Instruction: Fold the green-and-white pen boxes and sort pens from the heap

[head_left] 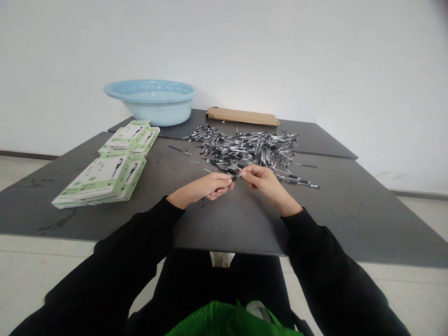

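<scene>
Between my two hands is a pen (235, 178) with a dark grip and a clear part, held just above the table. My left hand (214, 185) pinches it from the left, its fingers curled. My right hand (261, 181) has thumb and forefinger closed on the pen's other end. Right behind my hands spreads a large heap of pens (252, 148), clear and black, lying in all directions. A few loose pens (299, 181) lie to the right of my right hand. Fingers hide much of the held pen.
Green and white boxes (101, 175) are stacked on the left of the dark table (336, 210). Behind them stands a light blue basin (157, 109). A flat brown cardboard piece (242, 115) lies near the wall. One single pen (179, 150) rests left of the heap.
</scene>
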### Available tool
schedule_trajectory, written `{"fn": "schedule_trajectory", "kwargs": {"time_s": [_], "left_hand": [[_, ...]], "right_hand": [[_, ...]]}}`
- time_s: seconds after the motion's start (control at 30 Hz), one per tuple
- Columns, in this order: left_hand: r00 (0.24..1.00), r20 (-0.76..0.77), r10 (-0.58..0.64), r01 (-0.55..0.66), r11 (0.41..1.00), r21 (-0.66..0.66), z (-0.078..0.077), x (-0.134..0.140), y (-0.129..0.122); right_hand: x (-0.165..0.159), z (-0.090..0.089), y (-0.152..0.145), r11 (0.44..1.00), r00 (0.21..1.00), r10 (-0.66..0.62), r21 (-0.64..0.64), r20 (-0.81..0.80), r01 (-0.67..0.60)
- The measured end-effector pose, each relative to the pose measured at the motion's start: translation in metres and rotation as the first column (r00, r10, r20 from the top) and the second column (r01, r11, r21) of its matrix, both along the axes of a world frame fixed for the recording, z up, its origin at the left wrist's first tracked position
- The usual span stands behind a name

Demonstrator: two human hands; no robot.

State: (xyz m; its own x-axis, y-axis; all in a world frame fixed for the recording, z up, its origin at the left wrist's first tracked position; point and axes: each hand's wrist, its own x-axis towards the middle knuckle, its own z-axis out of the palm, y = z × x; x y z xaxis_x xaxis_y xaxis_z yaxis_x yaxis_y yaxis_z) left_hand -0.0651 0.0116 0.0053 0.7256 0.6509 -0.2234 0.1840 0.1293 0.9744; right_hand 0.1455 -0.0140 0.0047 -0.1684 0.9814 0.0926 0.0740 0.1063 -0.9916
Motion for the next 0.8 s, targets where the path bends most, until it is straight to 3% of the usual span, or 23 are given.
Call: {"fn": "schedule_trajectory", "kwargs": {"time_s": [0.4,0.8], "left_hand": [[0.998,0.026,0.057,-0.058,0.997,0.054,-0.005,0.004,0.0],[0.992,0.109,0.07,-0.077,0.995,0.061,-0.01,0.002,0.004]], "right_hand": [[-0.005,-0.003,0.0,0.999,0.994,0.043,0.033,-0.099,-0.04],[-0.007,0.001,-0.005,0.996,0.958,0.069,-0.034,-0.279,-0.081]]}}
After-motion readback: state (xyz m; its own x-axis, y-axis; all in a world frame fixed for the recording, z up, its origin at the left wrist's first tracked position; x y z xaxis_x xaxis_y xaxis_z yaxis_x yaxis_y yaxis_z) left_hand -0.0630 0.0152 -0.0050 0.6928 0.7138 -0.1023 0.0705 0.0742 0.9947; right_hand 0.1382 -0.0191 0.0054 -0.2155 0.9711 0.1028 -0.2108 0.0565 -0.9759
